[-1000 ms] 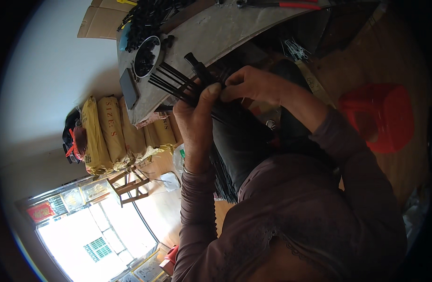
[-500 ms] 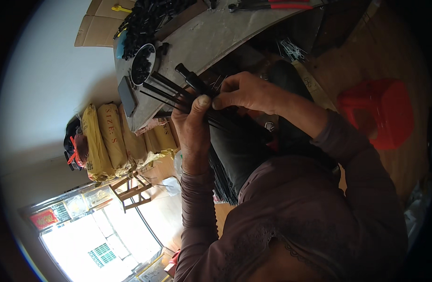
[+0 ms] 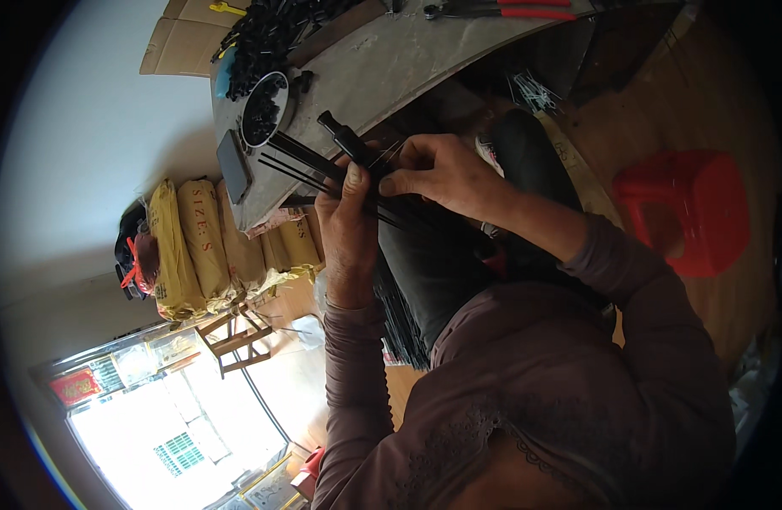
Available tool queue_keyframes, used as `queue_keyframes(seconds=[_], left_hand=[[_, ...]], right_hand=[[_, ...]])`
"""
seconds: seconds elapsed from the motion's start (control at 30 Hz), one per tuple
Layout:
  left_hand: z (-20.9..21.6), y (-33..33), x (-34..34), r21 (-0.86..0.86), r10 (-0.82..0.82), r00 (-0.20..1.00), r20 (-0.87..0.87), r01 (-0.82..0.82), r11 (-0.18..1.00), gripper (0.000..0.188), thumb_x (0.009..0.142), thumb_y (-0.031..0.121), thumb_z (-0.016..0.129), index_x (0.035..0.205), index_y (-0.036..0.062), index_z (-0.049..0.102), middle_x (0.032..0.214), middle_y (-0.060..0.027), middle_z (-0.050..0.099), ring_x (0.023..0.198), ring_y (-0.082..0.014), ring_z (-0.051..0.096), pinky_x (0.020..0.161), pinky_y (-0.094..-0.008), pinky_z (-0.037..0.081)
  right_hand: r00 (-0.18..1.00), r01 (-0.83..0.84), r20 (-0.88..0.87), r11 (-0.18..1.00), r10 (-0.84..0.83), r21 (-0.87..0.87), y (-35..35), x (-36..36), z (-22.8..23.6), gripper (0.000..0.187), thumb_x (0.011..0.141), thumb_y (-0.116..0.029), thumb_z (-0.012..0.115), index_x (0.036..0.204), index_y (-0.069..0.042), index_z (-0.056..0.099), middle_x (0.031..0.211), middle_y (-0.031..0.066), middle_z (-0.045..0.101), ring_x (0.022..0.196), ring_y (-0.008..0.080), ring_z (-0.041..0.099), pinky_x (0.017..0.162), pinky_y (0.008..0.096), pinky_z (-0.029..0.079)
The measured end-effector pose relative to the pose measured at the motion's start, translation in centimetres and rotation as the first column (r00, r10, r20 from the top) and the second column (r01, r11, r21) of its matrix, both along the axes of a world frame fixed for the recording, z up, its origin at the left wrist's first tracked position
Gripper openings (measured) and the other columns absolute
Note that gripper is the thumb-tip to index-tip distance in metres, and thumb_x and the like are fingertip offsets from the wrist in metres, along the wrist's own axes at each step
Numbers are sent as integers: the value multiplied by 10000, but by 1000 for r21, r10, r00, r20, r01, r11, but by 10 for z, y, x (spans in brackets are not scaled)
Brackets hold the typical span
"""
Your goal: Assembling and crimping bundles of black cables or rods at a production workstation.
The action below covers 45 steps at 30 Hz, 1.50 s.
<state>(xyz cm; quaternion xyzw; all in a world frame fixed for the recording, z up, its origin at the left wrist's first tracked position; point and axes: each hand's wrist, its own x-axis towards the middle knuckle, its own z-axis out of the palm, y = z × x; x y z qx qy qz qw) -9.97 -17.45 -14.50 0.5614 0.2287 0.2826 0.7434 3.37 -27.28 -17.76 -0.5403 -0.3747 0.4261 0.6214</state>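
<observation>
My left hand (image 3: 347, 229) is wrapped round several thin black rods (image 3: 302, 155), which point up toward the far left. A thicker black cylindrical piece with a stepped end (image 3: 344, 138) sticks out beside its thumb. My right hand (image 3: 450, 177) is close against the left, thumb and forefinger bent together at the lower end of that piece. Thin metal wires (image 3: 392, 151) show by the right fingertips; whether those fingers grip them or the black piece cannot be made out. Both hands are above my lap, in front of the table edge.
The grey table (image 3: 374, 72) holds a bowl (image 3: 288, 93) of small black parts, a black heap (image 3: 268, 38), a phone-like slab (image 3: 233, 166) and red-handled pliers (image 3: 535, 13). A red plastic stool (image 3: 705, 212) stands right; yellow sacks (image 3: 208, 234) and a wooden stool (image 3: 238, 344) are left.
The view has shifted slightly. Both hands keep nearly the same hold, and my left thumb has moved a little up along the black pieces.
</observation>
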Motion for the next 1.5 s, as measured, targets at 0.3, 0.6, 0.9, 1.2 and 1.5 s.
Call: queue_keyframes(seconds=[0.3,0.6,0.9,1.2,1.5], left_hand=[[-6,6,-5,-13,-115,993,38,116,993,303,934,191,600,1178,13,583,1172,-113,615,1047,-196,595,959,-341,439],[2,-10,2,-51,-114,993,-10,114,992,365,989,298,510,1232,28,551,1135,-93,620,1021,-162,593,911,-292,455],[3,-28,13,-8,-11,1000,-23,11,1000,418,1025,363,402,1214,13,531,1021,-91,652,842,-139,622,774,-255,494],[-10,-30,35,135,198,978,-65,-188,973,476,1025,405,376,1115,-24,563,778,-66,633,584,-92,526,531,-221,418],[-13,-31,33,125,207,978,-30,-202,971,506,1008,449,405,1221,8,534,685,3,533,537,-64,457,478,-207,355]], right_hand=[[927,-186,-349,976,135,-116,-4,12,3,370,750,-311,818,886,-40,606,720,-15,572,643,68,550,524,218,456],[878,-88,-473,996,70,-17,-2,7,7,457,769,-157,781,1150,-13,573,895,18,639,789,73,571,670,220,460],[809,-221,-536,970,240,102,-6,14,11,514,787,-69,738,1255,-13,533,838,19,659,590,74,553,526,204,409],[889,30,-457,999,-9,40,17,-3,-20,430,785,-143,761,1133,-7,550,881,37,639,587,106,547,540,263,465],[935,154,302,980,-187,128,-1,13,15,243,860,-174,703,1019,-16,607,926,32,624,796,113,576,649,224,478]])
